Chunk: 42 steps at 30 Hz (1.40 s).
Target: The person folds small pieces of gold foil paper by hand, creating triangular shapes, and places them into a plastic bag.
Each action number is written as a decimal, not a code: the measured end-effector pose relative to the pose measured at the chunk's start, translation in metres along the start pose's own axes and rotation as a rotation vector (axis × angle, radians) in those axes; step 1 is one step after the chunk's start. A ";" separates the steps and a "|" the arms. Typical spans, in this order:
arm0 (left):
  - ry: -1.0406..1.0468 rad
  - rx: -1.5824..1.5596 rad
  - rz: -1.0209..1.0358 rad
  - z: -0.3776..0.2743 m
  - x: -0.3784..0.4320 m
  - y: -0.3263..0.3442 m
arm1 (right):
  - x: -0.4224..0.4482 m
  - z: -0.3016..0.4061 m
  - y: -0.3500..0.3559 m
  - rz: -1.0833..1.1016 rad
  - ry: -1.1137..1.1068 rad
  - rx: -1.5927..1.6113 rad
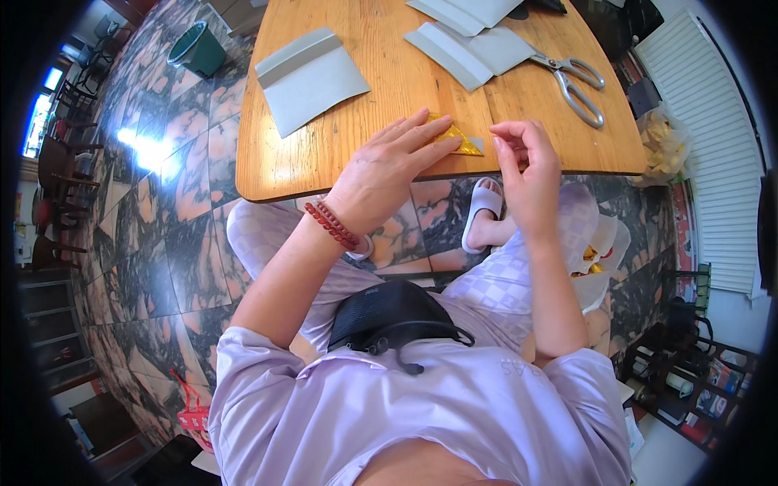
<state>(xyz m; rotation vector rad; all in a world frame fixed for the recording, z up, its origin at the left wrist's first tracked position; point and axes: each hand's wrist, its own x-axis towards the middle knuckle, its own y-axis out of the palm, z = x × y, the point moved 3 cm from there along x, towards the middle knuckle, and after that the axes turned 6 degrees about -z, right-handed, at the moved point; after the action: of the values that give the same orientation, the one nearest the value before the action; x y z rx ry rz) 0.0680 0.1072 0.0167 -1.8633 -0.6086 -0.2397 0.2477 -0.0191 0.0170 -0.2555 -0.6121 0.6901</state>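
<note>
A small folded triangle of gold foil paper (467, 146) lies near the table's front edge, with a pale corner showing at its right side. My left hand (395, 149) rests flat over it, fingers slightly spread and pressing it to the wood; part of the paper is hidden beneath them. Just right of the triangle, my right hand (527, 155) hovers apart from it. Its fingers are loosely curled, the thumb and index tips a little apart, and nothing shows between them.
On the wooden table (364, 13) are a grey paper sheet (313, 79) at left, more creased grey sheets (468, 51) at the back right, and metal-handled scissors (568, 82). Plastic bags of gold paper pieces (662, 143) stand beside the right edge. A green bin (200, 51) stands on the floor.
</note>
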 end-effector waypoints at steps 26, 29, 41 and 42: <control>-0.283 0.489 -0.215 -0.020 -0.066 -0.002 | -0.054 0.005 0.031 0.071 -0.586 -0.591; -0.350 0.434 -0.248 -0.020 -0.075 -0.002 | -0.056 0.005 0.032 0.069 -0.575 -0.573; -0.177 0.409 -0.213 -0.035 -0.027 0.022 | -0.056 -0.006 0.039 0.028 -0.599 -0.536; -0.184 0.398 -0.224 -0.030 -0.022 0.036 | -0.054 -0.009 0.038 0.031 -0.610 -0.551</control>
<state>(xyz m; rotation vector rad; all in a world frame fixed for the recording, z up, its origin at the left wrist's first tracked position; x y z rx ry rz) 0.0714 0.0639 -0.0115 -1.4415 -0.9224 -0.0839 0.2005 -0.0264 -0.0295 -0.5738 -1.3884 0.6155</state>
